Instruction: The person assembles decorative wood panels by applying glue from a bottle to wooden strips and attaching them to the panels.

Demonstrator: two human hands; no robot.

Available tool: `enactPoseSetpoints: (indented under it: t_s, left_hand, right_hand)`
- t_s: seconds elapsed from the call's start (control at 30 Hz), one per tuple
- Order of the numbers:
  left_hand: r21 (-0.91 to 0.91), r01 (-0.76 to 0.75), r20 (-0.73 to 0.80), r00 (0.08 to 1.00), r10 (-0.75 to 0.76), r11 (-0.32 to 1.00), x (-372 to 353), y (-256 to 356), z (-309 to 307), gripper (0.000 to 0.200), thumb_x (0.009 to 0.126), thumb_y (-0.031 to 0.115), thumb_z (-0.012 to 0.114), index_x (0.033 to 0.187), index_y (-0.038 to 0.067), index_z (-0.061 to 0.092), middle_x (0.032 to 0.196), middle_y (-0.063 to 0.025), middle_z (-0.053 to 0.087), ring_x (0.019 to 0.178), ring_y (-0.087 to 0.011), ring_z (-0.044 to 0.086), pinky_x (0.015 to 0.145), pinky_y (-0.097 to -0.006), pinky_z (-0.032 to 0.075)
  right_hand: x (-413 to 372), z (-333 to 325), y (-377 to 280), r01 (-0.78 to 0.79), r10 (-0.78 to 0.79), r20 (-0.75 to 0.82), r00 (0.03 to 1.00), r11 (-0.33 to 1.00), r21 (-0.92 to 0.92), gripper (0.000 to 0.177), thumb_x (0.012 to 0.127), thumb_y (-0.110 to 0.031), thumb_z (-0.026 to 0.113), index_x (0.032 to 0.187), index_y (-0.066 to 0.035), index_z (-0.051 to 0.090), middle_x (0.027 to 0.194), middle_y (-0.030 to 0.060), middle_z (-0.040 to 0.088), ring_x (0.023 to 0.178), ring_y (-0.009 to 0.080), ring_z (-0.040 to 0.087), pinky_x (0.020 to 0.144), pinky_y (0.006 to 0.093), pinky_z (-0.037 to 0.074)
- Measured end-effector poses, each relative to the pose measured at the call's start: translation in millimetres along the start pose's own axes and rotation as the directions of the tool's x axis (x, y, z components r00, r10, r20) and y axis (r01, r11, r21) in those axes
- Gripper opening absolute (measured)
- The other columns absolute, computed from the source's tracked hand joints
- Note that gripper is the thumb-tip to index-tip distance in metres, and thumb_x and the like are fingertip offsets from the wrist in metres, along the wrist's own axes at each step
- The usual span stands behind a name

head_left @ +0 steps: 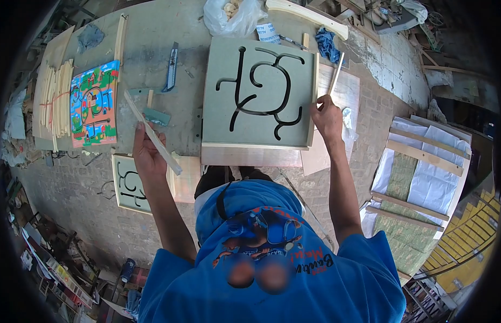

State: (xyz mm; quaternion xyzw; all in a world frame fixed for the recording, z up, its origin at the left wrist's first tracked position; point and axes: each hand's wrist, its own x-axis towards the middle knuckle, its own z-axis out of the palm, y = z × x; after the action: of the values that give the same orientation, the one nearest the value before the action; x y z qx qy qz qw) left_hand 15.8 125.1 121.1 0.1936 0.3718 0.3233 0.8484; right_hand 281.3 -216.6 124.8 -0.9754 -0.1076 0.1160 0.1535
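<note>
My left hand (149, 151) is closed around a pale wooden strip (153, 133), which slants over the table's front left. My right hand (327, 119) pinches a thin light stick (337, 74) at the right edge of a grey-green board (218, 121). Dark curved grooves run through the board's face. Narrow wood edging (314, 70) lines its right side, and more lies along its front. The stick's lower end is hidden by my fingers.
Left on the table are a colourful printed panel (94, 102), a bundle of wooden strips (57, 99) and a utility knife (171, 67). Behind the board sit a plastic bag (234, 19) and blue cloth (327, 46). Another grooved board (131, 183) is lower left.
</note>
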Motion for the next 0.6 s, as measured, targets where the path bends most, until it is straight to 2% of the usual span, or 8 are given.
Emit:
enactPoseSetpoints:
  t_s: [0.1,0.17,0.3,0.47,0.6]
  left_hand:
    - [0.019,-0.010,0.009,1.000,0.009,1.000,-1,-1,3,0.032,0.095,0.016,0.061,0.123,0.002,0.056,0.085,-0.0071,0.067,0.059,-0.0081,0.053,0.059,-0.0262,0.037]
    - [0.048,-0.012,-0.118,0.993,0.018,0.999,-4,-1,11,0.032,0.095,0.016,0.061,0.123,0.002,0.056,0.084,-0.0060,0.066,0.058,-0.0080,0.051,0.058,-0.0261,0.037]
    - [0.052,-0.015,-0.121,0.992,0.021,0.999,-4,-2,11,0.033,0.095,0.016,0.061,0.123,0.002,0.056,0.083,-0.0051,0.065,0.058,-0.0079,0.050,0.058,-0.0260,0.037]
    - [0.020,0.012,-0.036,0.999,-0.011,1.000,-1,-2,3,0.032,0.094,0.016,0.062,0.122,0.001,0.056,0.083,-0.0059,0.066,0.059,-0.0081,0.052,0.058,-0.0261,0.037]
    - [0.022,0.008,-0.059,0.998,-0.007,1.000,0,-4,1,0.031,0.094,0.016,0.062,0.121,0.002,0.056,0.082,-0.0064,0.067,0.058,-0.0084,0.053,0.058,-0.0262,0.038]
  right_hand:
    - [1,-1,0,-0.001,0.001,0.004,1.000,1.000,0.009,0.029,0.081,-0.024,0.062,0.099,-0.001,0.062,0.073,0.0199,0.068,0.071,0.0360,0.068,0.069,0.0422,0.054]
    - [2,0,2,-0.004,0.004,0.001,1.000,1.000,-0.005,0.029,0.081,-0.024,0.062,0.098,0.000,0.062,0.074,0.0200,0.068,0.072,0.0364,0.069,0.070,0.0424,0.054]
    - [0,-1,-1,-0.004,0.004,0.011,1.000,1.000,0.003,0.030,0.081,-0.024,0.061,0.098,0.000,0.062,0.075,0.0204,0.068,0.073,0.0367,0.069,0.071,0.0425,0.055]
    - [1,1,1,0.005,-0.005,0.022,1.000,1.000,0.000,0.030,0.081,-0.024,0.061,0.098,0.000,0.062,0.075,0.0209,0.069,0.073,0.0365,0.069,0.071,0.0427,0.055]
    - [1,2,1,0.004,-0.004,0.025,1.000,1.000,0.010,0.030,0.081,-0.024,0.061,0.098,0.001,0.061,0.075,0.0210,0.069,0.072,0.0365,0.069,0.071,0.0428,0.055]
